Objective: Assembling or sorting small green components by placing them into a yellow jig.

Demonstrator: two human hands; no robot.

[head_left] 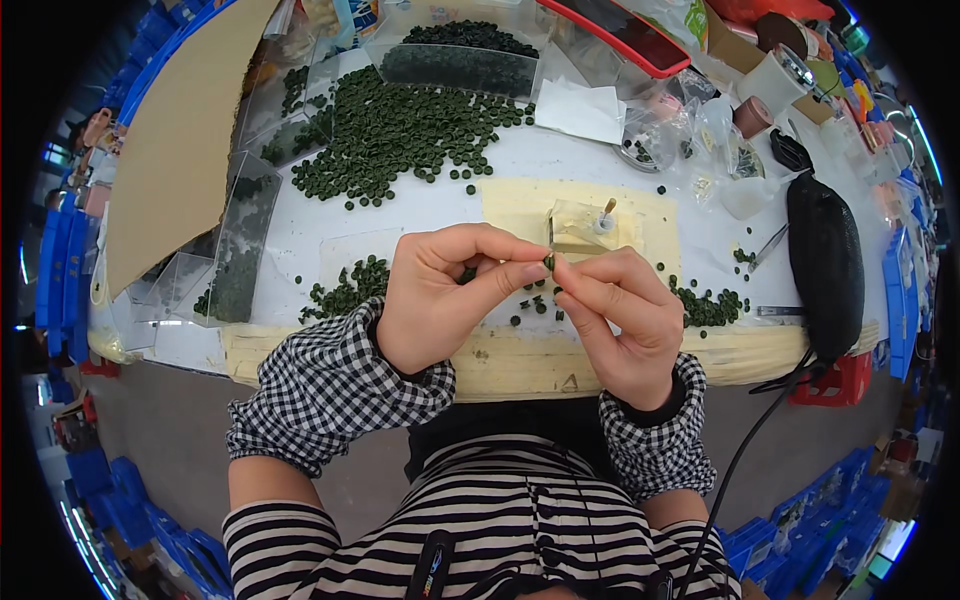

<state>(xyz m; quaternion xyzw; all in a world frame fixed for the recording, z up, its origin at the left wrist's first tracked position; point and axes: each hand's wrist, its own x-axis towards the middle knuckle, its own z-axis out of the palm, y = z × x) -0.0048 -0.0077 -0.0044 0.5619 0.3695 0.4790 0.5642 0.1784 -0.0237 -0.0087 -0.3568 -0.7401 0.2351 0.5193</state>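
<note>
My left hand (450, 290) and my right hand (625, 315) meet over the front of the table, fingertips pinched together. Between them is a small dark green round piece (549, 262), mostly covered by the fingers. Just beyond stands a block wrapped in cream tape (580, 228) with a small white cup and a short brown-tipped stick (606, 212) on it. Loose green pieces (350, 287) lie beside my left hand. Another small heap of them (712, 306) lies to the right of my right hand, and a few sit below the fingers.
A wide spread of green pieces (390, 135) covers the back left, near clear plastic bins (460, 72). Cardboard (180, 140) leans at the left. A red-edged phone (625, 35), white paper (580, 110), plastic bags (700, 130), tweezers (768, 247) and a black corded pouch (825, 260) lie around.
</note>
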